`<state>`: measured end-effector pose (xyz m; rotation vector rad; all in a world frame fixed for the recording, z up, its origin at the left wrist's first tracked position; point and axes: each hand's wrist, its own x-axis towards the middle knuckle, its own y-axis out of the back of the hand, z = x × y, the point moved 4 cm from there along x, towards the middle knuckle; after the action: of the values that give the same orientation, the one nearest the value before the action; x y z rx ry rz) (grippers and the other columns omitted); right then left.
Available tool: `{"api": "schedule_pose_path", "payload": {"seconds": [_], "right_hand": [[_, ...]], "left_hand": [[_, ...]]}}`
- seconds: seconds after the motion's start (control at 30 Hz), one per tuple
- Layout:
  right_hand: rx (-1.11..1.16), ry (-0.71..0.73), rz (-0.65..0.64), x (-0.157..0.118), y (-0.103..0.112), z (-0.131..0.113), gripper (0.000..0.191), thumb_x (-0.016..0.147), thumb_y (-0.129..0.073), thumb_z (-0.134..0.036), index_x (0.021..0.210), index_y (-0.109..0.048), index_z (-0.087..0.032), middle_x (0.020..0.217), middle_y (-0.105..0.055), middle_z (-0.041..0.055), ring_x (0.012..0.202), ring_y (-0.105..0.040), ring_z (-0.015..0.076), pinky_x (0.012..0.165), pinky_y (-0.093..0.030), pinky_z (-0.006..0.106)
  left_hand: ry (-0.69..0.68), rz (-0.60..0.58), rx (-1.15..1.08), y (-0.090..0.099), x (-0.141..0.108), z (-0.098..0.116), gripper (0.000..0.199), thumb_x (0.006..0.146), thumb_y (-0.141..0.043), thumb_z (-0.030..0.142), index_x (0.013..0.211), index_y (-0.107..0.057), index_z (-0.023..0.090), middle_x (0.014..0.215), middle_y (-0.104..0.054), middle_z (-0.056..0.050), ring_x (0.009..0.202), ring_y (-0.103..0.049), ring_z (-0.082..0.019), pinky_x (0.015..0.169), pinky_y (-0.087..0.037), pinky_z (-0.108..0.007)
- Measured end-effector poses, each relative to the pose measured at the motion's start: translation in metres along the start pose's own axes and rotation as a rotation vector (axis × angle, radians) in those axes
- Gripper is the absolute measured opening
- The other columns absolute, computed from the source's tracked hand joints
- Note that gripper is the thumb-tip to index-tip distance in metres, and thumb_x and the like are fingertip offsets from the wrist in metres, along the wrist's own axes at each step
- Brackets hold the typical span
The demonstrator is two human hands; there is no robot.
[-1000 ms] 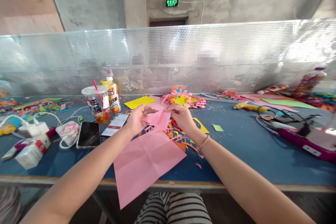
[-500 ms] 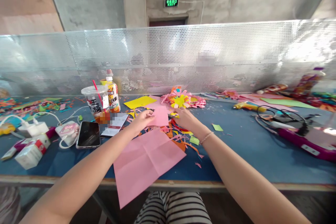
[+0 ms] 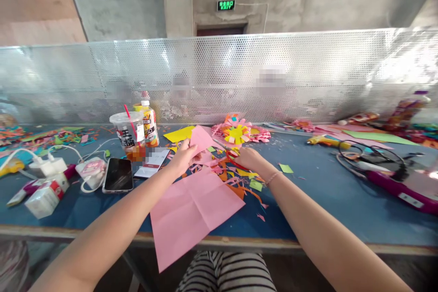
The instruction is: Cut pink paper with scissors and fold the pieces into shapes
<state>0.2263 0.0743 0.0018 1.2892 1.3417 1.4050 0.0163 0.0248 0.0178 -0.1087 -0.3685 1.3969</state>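
Observation:
A small folded pink paper (image 3: pixel 201 140) is pinched in my left hand (image 3: pixel 186 157), tilted up over the scraps. My right hand (image 3: pixel 249 159) is closed round the red handles of a pair of scissors (image 3: pixel 233 157), whose blades point left toward that paper. Nearer the table's front edge lies a large creased pink sheet (image 3: pixel 196 214), overhanging the edge. Behind my hands stand fringed paper flowers in pink and yellow (image 3: pixel 237 133). Orange, yellow and green paper scraps (image 3: pixel 256 185) lie beneath and around my right hand.
To the left are a drink cup (image 3: pixel 126 132) with a straw, a bottle (image 3: pixel 149 125), a phone (image 3: pixel 118 175), and chargers with cables. On the right lie a yellow tool (image 3: pixel 326 141) and a purple device (image 3: pixel 400 189) with black cable. A perforated metal screen (image 3: pixel 219 77) rises behind.
The scissors are now in my right hand, their red handles lifted from the scraps. My left hand has turned the small pink paper and tilted it upward. The view has shifted slightly.

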Motion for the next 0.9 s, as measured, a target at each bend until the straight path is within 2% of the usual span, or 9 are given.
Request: {"api": "schedule_pose_path", "payload": {"seconds": [0.13,0.23,0.33,0.47,0.73,0.9], "right_hand": [[0.136,-0.043,0.157,-0.007,0.019,-0.008,0.042,0.079,-0.036,-0.047,0.088,-0.054,-0.010,0.092,-0.060,0.0179,0.088,-0.057,0.0251,0.071,-0.040,0.028],[0.381,0.090,0.184,-0.015,0.025,-0.022,0.044,0.078,-0.034,-0.054,0.086,-0.050,-0.014,0.089,-0.059,0.0118,0.082,-0.054,0.0213,0.069,-0.040,0.028],[0.507,0.212,0.202,-0.025,0.027,-0.037,0.039,0.076,-0.040,-0.053,0.087,-0.045,-0.016,0.087,-0.055,0.0076,0.080,-0.051,0.0189,0.069,-0.040,0.028],[0.579,0.307,0.136,-0.036,0.028,-0.054,0.031,0.077,-0.042,-0.048,0.086,-0.042,-0.018,0.084,-0.053,0.0039,0.079,-0.049,0.0169,0.070,-0.039,0.028],[0.581,0.340,0.072,-0.041,0.026,-0.065,0.030,0.076,-0.041,-0.049,0.076,-0.040,-0.019,0.072,-0.048,0.0003,0.068,-0.045,0.0138,0.063,-0.038,0.026],[0.629,0.350,0.022,-0.044,0.026,-0.069,0.033,0.076,-0.041,-0.051,0.080,-0.045,-0.018,0.077,-0.053,0.0020,0.070,-0.049,0.0153,0.065,-0.039,0.028]], "left_hand": [[-0.080,0.056,-0.052,0.006,0.003,0.004,0.016,0.069,-0.053,0.014,0.078,-0.039,0.017,0.070,-0.060,-0.002,0.051,-0.048,-0.004,0.053,-0.039,-0.017],[-0.131,0.101,-0.067,0.009,0.005,0.007,0.018,0.069,-0.055,0.018,0.077,-0.040,0.017,0.071,-0.059,-0.001,0.052,-0.048,-0.003,0.052,-0.038,-0.017],[-0.196,0.130,-0.029,0.011,0.006,0.011,0.017,0.068,-0.056,0.022,0.077,-0.043,0.016,0.066,-0.056,0.001,0.050,-0.046,-0.004,0.049,-0.037,-0.017],[-0.264,0.163,-0.015,0.014,0.006,0.014,0.015,0.069,-0.056,0.022,0.073,-0.042,0.017,0.055,-0.048,0.005,0.051,-0.047,-0.006,0.048,-0.037,-0.017],[-0.342,0.149,0.055,0.015,0.006,0.014,0.016,0.069,-0.056,0.024,0.080,-0.045,0.018,0.064,-0.051,0.003,0.057,-0.049,-0.007,0.050,-0.039,-0.018],[-0.318,0.158,0.095,0.015,0.006,0.012,0.017,0.069,-0.056,0.025,0.081,-0.046,0.018,0.069,-0.054,0.001,0.056,-0.049,-0.007,0.054,-0.041,-0.020]]}}
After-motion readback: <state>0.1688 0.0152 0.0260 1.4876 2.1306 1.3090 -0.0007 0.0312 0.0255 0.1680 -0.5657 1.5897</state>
